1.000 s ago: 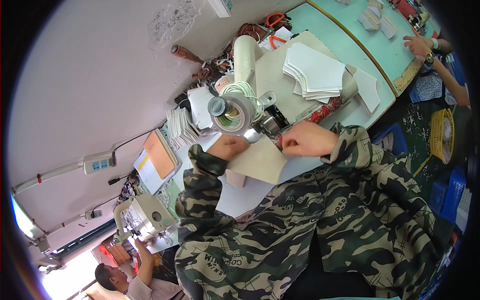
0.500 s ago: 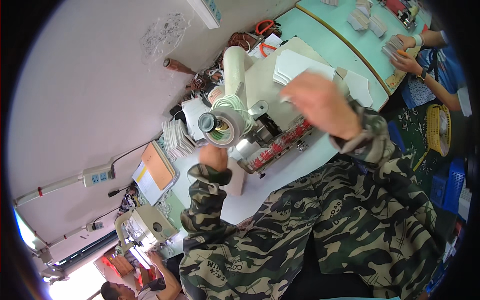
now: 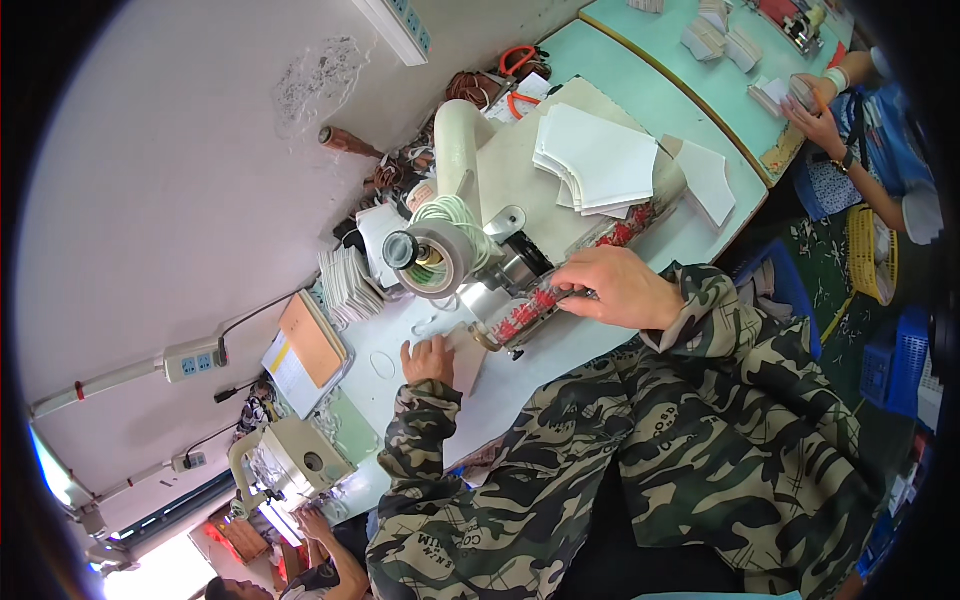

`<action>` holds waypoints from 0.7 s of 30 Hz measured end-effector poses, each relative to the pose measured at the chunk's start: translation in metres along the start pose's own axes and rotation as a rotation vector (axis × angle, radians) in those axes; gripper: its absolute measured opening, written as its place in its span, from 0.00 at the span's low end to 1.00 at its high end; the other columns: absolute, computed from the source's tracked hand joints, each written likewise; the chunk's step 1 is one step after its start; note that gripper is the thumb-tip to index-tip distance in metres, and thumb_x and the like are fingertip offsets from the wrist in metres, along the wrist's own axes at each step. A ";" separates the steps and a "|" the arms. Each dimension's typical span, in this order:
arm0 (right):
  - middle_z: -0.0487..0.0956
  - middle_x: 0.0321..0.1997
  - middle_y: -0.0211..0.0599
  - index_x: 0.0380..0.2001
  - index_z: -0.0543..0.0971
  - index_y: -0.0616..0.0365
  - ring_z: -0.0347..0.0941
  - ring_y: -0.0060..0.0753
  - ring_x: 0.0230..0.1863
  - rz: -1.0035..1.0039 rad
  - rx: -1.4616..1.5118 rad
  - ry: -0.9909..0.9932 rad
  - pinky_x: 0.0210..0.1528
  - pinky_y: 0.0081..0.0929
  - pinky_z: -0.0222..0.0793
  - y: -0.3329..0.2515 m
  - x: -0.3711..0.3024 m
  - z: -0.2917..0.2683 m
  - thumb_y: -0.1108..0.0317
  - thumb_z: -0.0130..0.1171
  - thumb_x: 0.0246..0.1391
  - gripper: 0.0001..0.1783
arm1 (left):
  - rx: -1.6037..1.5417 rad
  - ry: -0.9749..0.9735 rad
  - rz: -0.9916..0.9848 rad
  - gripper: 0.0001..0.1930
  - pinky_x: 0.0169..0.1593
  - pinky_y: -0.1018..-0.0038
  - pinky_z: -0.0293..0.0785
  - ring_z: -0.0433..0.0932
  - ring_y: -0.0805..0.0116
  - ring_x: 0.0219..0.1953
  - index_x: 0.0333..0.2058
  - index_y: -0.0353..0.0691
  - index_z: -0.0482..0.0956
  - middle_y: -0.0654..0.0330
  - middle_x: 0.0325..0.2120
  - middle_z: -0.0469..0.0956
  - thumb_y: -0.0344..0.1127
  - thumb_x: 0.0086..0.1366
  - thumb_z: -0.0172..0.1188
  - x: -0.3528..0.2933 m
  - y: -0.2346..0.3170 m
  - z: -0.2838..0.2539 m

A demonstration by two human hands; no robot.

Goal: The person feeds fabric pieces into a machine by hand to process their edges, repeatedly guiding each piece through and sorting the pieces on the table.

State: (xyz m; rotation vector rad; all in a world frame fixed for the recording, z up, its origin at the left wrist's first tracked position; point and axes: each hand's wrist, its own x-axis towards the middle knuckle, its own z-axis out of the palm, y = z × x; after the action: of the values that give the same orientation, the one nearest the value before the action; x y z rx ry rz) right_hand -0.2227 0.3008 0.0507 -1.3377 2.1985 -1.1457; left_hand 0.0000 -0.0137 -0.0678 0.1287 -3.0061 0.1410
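Observation:
In front of me stands a cream machine with a reel and a coil of pale green cord on its head. My left hand lies with fingers apart on a pale, flat-sided stack beside the machine's working end. At the front edge of the machine bed, along a red-patterned strip, my right hand has its fingers curled together; whatever is in them is hidden. Behind that hand, curved white pieces are piled on the bed.
More white pieces lie at the right, and a fanned stack sits at the left near a folder. Orange-handled scissors are at the back. Co-workers sit at far right and lower left. Blue and yellow baskets stand at right.
My right hand has come down and left from over the white pieces to the bed's front edge. My left hand has drawn back from under the machine head onto the pale stack.

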 end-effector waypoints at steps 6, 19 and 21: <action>0.78 0.30 0.38 0.35 0.79 0.59 0.76 0.44 0.33 0.014 0.118 0.045 0.37 0.35 0.70 0.009 0.002 -0.007 0.64 0.63 0.47 0.13 | -1.427 -0.758 -0.198 0.12 0.27 0.73 0.72 0.74 0.75 0.23 0.36 0.30 0.79 0.63 0.23 0.76 0.35 0.66 0.56 0.076 0.010 -0.122; 0.75 0.27 0.39 0.32 0.79 0.57 0.72 0.45 0.31 -0.285 -0.387 0.099 0.36 0.39 0.68 0.012 0.053 0.011 0.57 0.64 0.42 0.16 | -0.889 -0.535 -0.116 0.12 0.34 0.64 0.72 0.77 0.55 0.27 0.33 0.34 0.80 0.52 0.23 0.78 0.39 0.61 0.55 0.138 0.063 -0.092; 0.76 0.26 0.38 0.30 0.79 0.58 0.73 0.46 0.30 -0.175 -0.383 -0.026 0.35 0.41 0.68 0.007 0.056 0.010 0.58 0.64 0.42 0.16 | -0.876 -0.475 -0.081 0.12 0.27 0.71 0.69 0.75 0.64 0.22 0.31 0.33 0.78 0.57 0.19 0.75 0.38 0.65 0.54 0.128 0.055 -0.090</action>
State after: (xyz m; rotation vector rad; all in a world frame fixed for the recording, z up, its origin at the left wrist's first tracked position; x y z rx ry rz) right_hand -0.2489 0.2504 0.0465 -1.7152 2.4039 -0.7769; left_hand -0.1206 0.0394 0.0331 0.2077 -3.1580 -1.3567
